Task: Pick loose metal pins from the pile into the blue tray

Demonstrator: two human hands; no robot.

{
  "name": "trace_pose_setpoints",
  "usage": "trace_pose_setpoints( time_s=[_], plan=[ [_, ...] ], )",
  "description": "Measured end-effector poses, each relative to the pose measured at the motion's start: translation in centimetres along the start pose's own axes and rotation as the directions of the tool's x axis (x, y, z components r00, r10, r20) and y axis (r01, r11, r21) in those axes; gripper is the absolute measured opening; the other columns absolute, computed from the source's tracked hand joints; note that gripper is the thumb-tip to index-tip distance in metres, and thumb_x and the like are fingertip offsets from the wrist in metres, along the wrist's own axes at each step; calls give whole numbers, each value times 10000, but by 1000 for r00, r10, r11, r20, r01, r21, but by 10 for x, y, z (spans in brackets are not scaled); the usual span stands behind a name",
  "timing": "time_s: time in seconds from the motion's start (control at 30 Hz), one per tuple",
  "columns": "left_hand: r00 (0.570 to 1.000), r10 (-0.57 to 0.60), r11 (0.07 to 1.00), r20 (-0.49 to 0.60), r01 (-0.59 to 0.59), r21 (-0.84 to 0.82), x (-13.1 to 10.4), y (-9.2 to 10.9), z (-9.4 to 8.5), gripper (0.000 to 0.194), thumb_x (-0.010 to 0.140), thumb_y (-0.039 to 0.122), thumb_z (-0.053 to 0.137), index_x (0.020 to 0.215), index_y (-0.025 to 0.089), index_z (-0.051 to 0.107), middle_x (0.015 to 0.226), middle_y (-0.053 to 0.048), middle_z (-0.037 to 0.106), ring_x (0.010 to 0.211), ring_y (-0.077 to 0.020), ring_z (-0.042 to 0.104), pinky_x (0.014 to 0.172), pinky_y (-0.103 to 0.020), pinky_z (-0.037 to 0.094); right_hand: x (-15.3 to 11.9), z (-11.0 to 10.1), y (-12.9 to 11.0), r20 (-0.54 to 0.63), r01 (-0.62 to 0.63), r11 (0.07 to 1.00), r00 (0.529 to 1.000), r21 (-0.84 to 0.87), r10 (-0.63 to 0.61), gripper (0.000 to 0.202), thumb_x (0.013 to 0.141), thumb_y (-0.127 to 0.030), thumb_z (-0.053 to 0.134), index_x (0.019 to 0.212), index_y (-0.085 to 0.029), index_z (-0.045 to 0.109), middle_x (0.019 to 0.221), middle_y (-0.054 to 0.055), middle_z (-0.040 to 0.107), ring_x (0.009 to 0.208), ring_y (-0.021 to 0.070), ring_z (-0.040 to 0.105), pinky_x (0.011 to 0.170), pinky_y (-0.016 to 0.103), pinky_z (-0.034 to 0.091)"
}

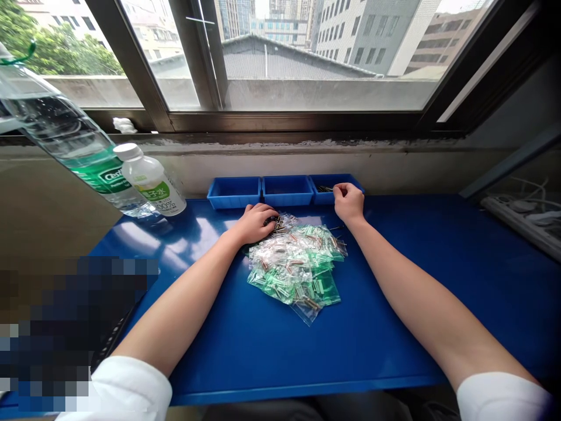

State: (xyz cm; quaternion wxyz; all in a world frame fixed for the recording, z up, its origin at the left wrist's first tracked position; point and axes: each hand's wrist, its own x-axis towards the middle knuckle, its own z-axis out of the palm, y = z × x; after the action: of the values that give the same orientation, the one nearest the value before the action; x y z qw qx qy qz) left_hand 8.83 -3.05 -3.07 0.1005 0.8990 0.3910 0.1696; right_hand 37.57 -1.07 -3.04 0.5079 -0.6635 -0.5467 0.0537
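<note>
My left hand (258, 224) rests on the table at the back left of a heap of small plastic bags (298, 263). Its fingers are bent and apart from the thumb, touching a bunch of small dark metal pins (279, 224). The bags are clear and green, and thin metal pieces show inside several of them. Over the right-hand blue bin (335, 180) is my right hand (349, 203), thumb and fingertips pinched together. What it pinches is too small to make out. A few slim metal pieces (324, 189) lie in that bin beside the fingers.
Two more blue bins, a left one (234, 193) and a middle one (288, 190), stand in line along the wall. At the back left are a large water bottle (65, 128) and a small white-capped bottle (151, 181). A power strip (521, 219) lies far right.
</note>
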Motion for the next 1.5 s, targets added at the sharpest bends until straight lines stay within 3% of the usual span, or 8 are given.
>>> trace_pose_setpoints(
  time_s=[0.23,0.33,0.4,0.57,0.87,1.13,1.37,1.5],
  plan=[
    [1000,-8,1000,5,8,6,0,0,0,334,871,312,411,1124,240,618,1219,-58,615,1158,-255,505,972,-445,326,-4,-1,-2,83,39,998,996,42,-42,234,760,-316,571,828,-134,702,785,98,709,725,224,646,731,355,507],
    [1000,-8,1000,3,8,0,0,0,0,334,870,311,413,1122,242,620,1220,-56,614,1156,-258,506,976,-448,324,-10,0,-8,181,84,993,979,86,-99,237,765,-322,582,836,-133,708,779,87,709,704,207,642,677,323,502],
    [1000,-6,1000,0,6,-3,0,0,0,331,869,311,416,1120,241,621,1219,-55,614,1154,-260,508,973,-450,324,-15,0,-13,308,147,983,935,113,-175,222,770,-314,589,839,-143,712,775,72,709,684,193,637,646,303,497],
    [1000,-4,1000,1,4,7,0,1,-1,331,869,306,420,1123,238,621,1214,-59,619,1151,-256,511,957,-440,328,-25,1,-22,562,346,929,747,128,-356,198,812,-259,566,885,-177,731,890,62,709,751,184,644,687,291,513],
    [1000,0,1000,-15,0,2,0,0,1,322,863,305,434,1114,239,624,1199,-58,627,1142,-257,519,951,-439,330,-43,9,-42,635,413,856,580,311,-510,152,816,-225,621,886,-217,756,908,48,690,830,183,647,771,290,507],
    [1000,1,1000,-23,-1,0,1,-1,3,324,857,295,440,1111,232,632,1195,-64,629,1141,-259,521,958,-444,334,-50,15,-44,699,356,898,573,258,-427,150,787,-186,645,861,-223,771,860,37,670,749,157,632,707,264,483],
    [1000,4,1000,-30,-4,1,0,-1,2,324,859,295,436,1106,230,635,1187,-66,632,1139,-259,524,955,-448,338,-50,10,-53,783,432,888,493,158,-379,159,836,-177,572,830,-199,730,893,47,654,768,154,601,711,259,456],
    [1000,3,1000,-29,-3,4,0,-1,2,319,859,294,436,1102,235,634,1188,-57,633,1138,-255,527,951,-449,340,-50,8,-56,791,435,892,501,120,-350,162,869,-195,508,814,-177,659,907,65,647,816,171,588,727,274,447]
  ],
)
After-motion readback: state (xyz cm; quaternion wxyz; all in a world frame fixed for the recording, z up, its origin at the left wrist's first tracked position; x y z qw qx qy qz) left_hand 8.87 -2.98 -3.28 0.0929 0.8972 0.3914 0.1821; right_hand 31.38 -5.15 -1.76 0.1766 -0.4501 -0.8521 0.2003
